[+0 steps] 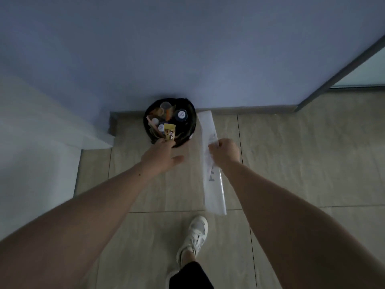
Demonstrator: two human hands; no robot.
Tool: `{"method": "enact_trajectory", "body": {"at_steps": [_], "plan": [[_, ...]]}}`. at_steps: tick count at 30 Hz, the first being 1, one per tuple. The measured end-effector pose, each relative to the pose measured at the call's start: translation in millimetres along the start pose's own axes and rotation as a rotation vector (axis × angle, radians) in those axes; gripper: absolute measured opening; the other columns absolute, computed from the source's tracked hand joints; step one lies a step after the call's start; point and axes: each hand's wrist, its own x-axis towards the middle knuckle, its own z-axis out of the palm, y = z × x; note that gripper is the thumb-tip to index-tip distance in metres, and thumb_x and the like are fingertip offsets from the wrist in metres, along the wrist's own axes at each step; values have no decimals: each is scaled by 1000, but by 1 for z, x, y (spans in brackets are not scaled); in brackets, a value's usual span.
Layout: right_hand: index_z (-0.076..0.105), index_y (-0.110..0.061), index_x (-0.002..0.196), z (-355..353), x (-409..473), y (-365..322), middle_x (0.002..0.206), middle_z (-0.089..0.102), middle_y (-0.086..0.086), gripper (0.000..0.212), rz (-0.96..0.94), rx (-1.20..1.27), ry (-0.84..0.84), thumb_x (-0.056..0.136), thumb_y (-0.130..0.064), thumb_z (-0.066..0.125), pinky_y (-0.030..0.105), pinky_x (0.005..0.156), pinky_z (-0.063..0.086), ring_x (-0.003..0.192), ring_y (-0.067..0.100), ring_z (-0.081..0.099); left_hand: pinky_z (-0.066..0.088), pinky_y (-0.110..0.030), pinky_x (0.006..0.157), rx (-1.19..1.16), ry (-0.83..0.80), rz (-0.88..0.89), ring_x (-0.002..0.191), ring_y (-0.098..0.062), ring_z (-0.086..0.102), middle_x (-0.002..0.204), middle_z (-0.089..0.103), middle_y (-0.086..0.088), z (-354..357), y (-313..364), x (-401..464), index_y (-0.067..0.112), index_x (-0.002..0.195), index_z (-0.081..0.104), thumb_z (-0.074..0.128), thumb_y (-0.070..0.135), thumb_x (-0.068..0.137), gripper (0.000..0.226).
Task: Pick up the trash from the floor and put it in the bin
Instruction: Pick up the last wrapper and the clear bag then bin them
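- Both arms are out over the tiled floor [291, 155] here, and the black bin [188, 133] sits against the wall, already well stocked with cups, lids and wrappers.
- The left hand [160, 156] is right at the bin's near rim, fingertips pinching a small yellow snack wrapper [169, 131]; the wrapper stands above the opening, so by my reading it is lined up for a straight drop.
- That left grip: fingers curled forward onto the wrapper's lower edge, thumb splayed out to the side and touching nothing.
- Over to the right hand [226, 152], a closed fist clamped on a long white plastic bag [214, 184].
- The bag hangs from the fist; whether its lower end touches the tiles, I cannot tell.
- It is held just beside the bin, to its right — probably parked there so the left hand gets clear access to the opening first.
- One white sneaker [194, 236] is planted behind the hands, the person leaning in toward the bin.
- Judgement call: the long bag will need bunching or feeding in end-first, since the bin looks crowded.
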Motion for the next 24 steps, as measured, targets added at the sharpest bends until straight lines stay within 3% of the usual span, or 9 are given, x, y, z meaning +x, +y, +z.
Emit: {"method": "enact_trajectory", "body": {"at_steps": [2,5,9,12,16,20,24], "plan": [[42,-14,57,13,27,-24,54,42,1,34,-3,-20,14,90,-17,50,22,44,27,49,15,42,50,-43,88,-4,3,0,114,-32,55,128,55,-11,-12,-16,25,19,132,51,58,60,82,65],[40,-17,57,35,64,-58,63,49,5,36,-9,-47,60,91,-19,50,25,54,38,61,22,49,50,-45,89,-2,14,-10,114,-34,55,126,56,-12,-29,-39,59,21,131,52,58,59,80,64],[41,-18,58,69,101,-97,70,49,6,34,27,-73,109,91,-20,50,32,61,40,68,24,50,51,-43,85,-23,-1,-27,109,-34,57,120,59,-10,-48,-69,98,21,117,57,55,63,70,63],[61,-12,83,91,126,-121,77,53,6,19,40,-163,150,94,-20,48,30,62,38,72,26,53,48,-44,92,-16,-39,-2,117,-36,50,126,55,-11,-61,-88,131,18,123,56,62,56,80,58],[65,-8,100,123,163,-145,91,66,12,22,8,-305,239,96,-23,49,31,63,44,83,31,64,43,-43,99,-18,-62,43,124,-33,44,133,51,-9,-62,-113,173,14,124,57,59,54,84,57],[58,-11,100,158,199,-149,80,57,8,23,-29,-322,182,96,-29,44,28,61,39,71,24,54,44,-38,94,7,-106,72,114,-29,49,121,55,-8,-54,-128,208,14,116,58,57,56,85,52],[54,-17,112,184,223,-135,99,57,8,38,-94,-409,-30,98,-42,29,38,86,37,98,24,52,48,-43,89,15,-151,58,106,-31,51,109,57,-7,-34,-141,238,22,91,47,51,67,74,49]]}}
